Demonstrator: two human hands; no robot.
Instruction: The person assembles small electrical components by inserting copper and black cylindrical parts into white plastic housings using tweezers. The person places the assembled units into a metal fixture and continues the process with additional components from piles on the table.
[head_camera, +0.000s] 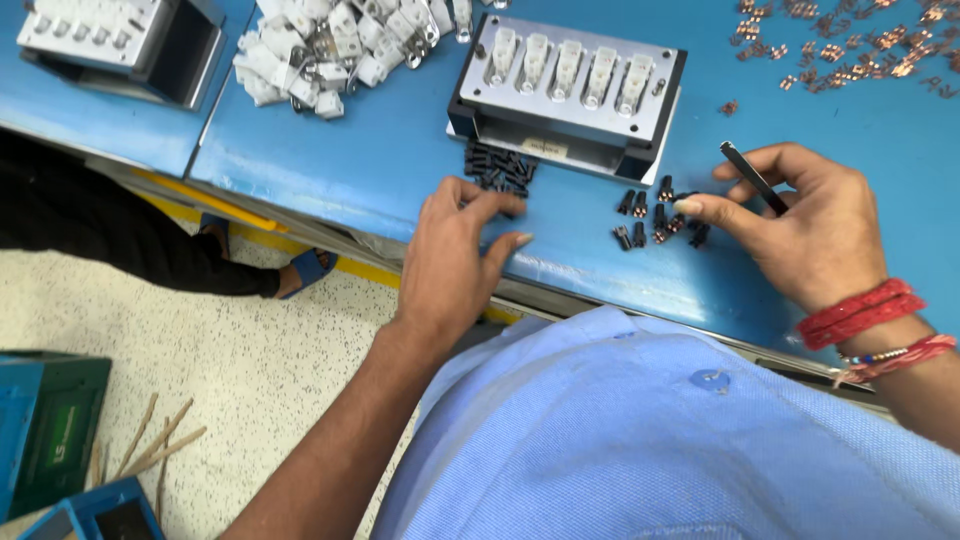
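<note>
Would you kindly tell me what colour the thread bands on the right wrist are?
The thread bands are red, one strand carrying small beads; the head view shows them clearly.

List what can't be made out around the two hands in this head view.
- Left hand: its fingertips cover part of the pile of small black parts, so any grip is hidden.
- Right hand: the thin dark tool runs behind the fingers; its lower end is hidden.
- Second metal block: cut off by the top edge.
- Copper bits: too small to tell their shape.
</note>
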